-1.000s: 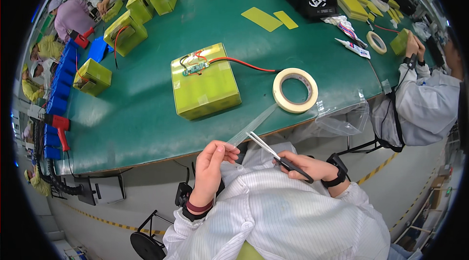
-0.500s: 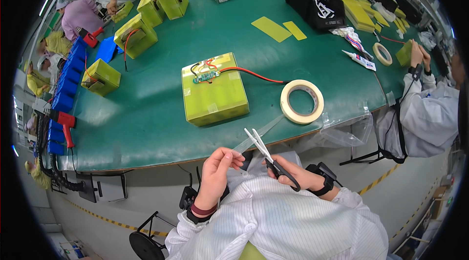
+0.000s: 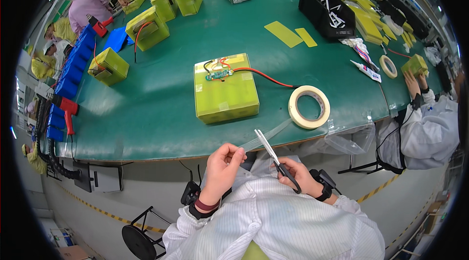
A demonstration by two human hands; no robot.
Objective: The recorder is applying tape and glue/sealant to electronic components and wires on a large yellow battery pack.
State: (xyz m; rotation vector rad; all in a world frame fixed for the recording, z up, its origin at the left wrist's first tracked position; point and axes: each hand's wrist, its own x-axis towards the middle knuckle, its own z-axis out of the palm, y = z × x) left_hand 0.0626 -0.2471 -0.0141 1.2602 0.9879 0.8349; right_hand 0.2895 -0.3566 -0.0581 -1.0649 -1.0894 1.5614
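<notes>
My left hand [image 3: 223, 169] pinches the free end of a clear tape strip [image 3: 273, 133] that stretches from the tape roll [image 3: 309, 107] at the table's front edge. In my right hand [image 3: 301, 174] is a pair of scissors [image 3: 273, 152] with black handles and pale blades, pointing up and left. The blades lie next to the strip; whether they touch it I cannot tell. Beyond my hands rests a yellow-green wrapped battery pack [image 3: 227, 96] with a small green circuit board [image 3: 219, 75] on top and a red wire [image 3: 266, 77] leading right.
More wrapped battery packs [image 3: 147, 30] stand at the back left near blue bins [image 3: 73, 72]. A heat gun [image 3: 68, 113] hangs at the left edge. Yellow sheets [image 3: 283, 34], a black bin [image 3: 326, 13] and a glue tube [image 3: 365, 70] lie rightward. A co-worker [image 3: 430, 128] handles another pack at right.
The view has shifted, so the table things appear farther right. The scissors remain in my right hand and the tape in my left. The co-worker's hands and pack have moved.
</notes>
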